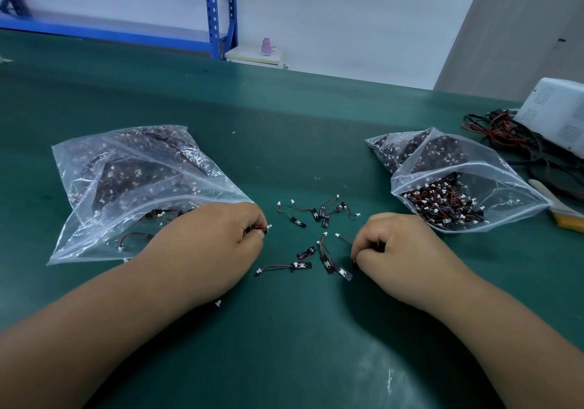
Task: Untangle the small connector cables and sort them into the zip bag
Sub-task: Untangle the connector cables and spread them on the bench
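Left hand (pixel 218 238): fingers curled in, tips pinching a small red-and-black connector cable with a white plug (pixel 264 228), right at the mouth of the crumpled clear plastic zip bag (pixel 126 168) near the bench's left edge.
Right hand (pixel 398 250): knuckles up, fingers bunched, pinching the end of a thin second cable (pixel 343 237).
Loose cables (pixel 316 216): scattered mid-bench between the hands, several crossing each other.
Risk: a quick tug could drag a crossed neighbour along or flick a tiny plug off the dark green bench (pixel 284 118). The bag mouth lies slack, so a drop could miss it.
Right side: a second clear zip bag (pixel 467 181) spilling a tangled heap, then a heap of long red and black wires (pixel 499 130) and a white box (pixel 556 114) at the right edge.
In the way: nothing between the left hand and its bag mouth.
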Available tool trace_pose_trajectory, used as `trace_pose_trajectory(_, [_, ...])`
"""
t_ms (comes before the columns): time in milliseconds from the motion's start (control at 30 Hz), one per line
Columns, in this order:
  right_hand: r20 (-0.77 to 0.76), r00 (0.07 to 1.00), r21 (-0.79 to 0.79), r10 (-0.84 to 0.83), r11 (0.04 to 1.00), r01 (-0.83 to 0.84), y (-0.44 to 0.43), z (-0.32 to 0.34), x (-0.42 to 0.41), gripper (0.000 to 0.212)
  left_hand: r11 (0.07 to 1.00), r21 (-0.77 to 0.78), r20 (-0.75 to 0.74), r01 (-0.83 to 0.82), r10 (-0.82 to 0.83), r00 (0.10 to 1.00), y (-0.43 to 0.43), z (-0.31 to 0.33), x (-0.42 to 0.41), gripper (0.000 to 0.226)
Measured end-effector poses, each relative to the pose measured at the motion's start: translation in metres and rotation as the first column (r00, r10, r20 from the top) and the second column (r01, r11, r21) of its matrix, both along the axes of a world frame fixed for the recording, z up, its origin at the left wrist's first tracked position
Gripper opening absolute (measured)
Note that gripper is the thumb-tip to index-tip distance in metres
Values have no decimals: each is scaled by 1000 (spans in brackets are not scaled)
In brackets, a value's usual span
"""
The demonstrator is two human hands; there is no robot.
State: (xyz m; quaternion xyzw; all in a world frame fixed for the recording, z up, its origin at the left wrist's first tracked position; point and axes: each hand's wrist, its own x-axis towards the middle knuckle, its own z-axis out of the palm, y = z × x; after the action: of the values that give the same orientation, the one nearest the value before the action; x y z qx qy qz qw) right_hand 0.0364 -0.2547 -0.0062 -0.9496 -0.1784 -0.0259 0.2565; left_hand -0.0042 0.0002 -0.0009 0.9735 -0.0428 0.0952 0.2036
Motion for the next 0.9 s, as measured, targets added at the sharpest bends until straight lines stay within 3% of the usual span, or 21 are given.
trace_pose_trajectory(233, [40,998,171,-46,984,39,-1,-4,6,20,1000,-1,-3,3,-3,1000,1,0,0,12])
trace_pose_trajectory(500, [103,969,200,-225,959,202,-10,-14,17,32,1000,3,-4,6,-6,1000,1,0,-1,12])
trace_pose_trajectory(900, [155,963,192,-219,963,188,-9,-16,16,22,997,-6,-14,72,-72,997,0,0,-1,12])
